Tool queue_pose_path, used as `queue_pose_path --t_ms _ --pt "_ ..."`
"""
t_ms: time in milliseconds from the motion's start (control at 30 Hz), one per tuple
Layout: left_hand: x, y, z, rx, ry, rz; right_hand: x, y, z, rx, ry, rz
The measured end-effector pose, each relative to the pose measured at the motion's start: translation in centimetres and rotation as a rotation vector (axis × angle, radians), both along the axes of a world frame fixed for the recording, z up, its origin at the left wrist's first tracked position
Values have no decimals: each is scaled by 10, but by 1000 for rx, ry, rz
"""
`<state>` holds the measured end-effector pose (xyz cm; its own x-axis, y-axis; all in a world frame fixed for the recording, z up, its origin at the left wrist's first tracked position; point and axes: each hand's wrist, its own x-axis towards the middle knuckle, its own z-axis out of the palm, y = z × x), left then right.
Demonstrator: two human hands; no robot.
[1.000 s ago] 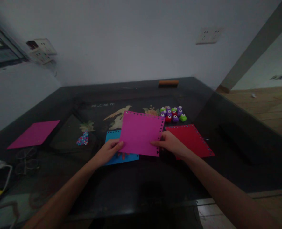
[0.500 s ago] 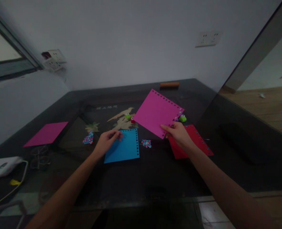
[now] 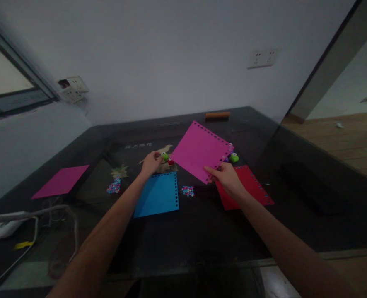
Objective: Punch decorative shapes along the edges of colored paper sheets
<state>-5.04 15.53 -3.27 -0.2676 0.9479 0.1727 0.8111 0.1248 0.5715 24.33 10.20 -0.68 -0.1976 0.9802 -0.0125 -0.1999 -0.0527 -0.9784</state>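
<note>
A magenta sheet of paper (image 3: 200, 151) with holes punched along two edges is pinched by its lower right edge in my right hand (image 3: 225, 178), raised and tilted over the table. My left hand (image 3: 151, 162) is at the left side of a small green hole punch (image 3: 165, 156) with a cartoon eye, fingertips at its edge and slightly apart. Beside it sits a red hole punch (image 3: 170, 162). Below my left hand lies a blue sheet (image 3: 158, 195) punched along two edges. A red punched sheet (image 3: 248, 188) lies under my right wrist.
Confetti piles lie right of the blue sheet (image 3: 188, 191) and farther left (image 3: 114, 185). Another magenta sheet (image 3: 62, 181) rests at the left. Another green punch (image 3: 233, 157), a brown roll (image 3: 217, 116) and a black case (image 3: 310, 188) are on the dark table. A white cable (image 3: 31, 236) runs at left.
My left hand has moved forward from the blue sheet's top edge to the green hole punch. The right hand keeps the magenta sheet raised in much the same place. The view has shifted slightly.
</note>
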Motion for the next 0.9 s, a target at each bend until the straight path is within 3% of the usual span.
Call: queue_pose_path --t_ms 133,300,533,700,800,833,900 --pt "8 10 -7 -16 101 38 -1 -2 -3 7 4 33" --pt "15 5 -5 6 169 31 -3 -7 -3 0 -24 58" --pt "14 -2 -3 90 80 30 -6 -9 -2 -11 -19 81" --pt "15 -25 13 251 -88 1 -7 -10 -2 -36 13 87" --pt "33 -52 23 299 -213 -43 -7 -11 -2 -50 46 80" --pt "42 -62 24 289 -298 -80 -8 -11 -2 -54 57 78" --pt "66 -84 23 219 -822 -173 -8 -12 -2 -57 78 65"
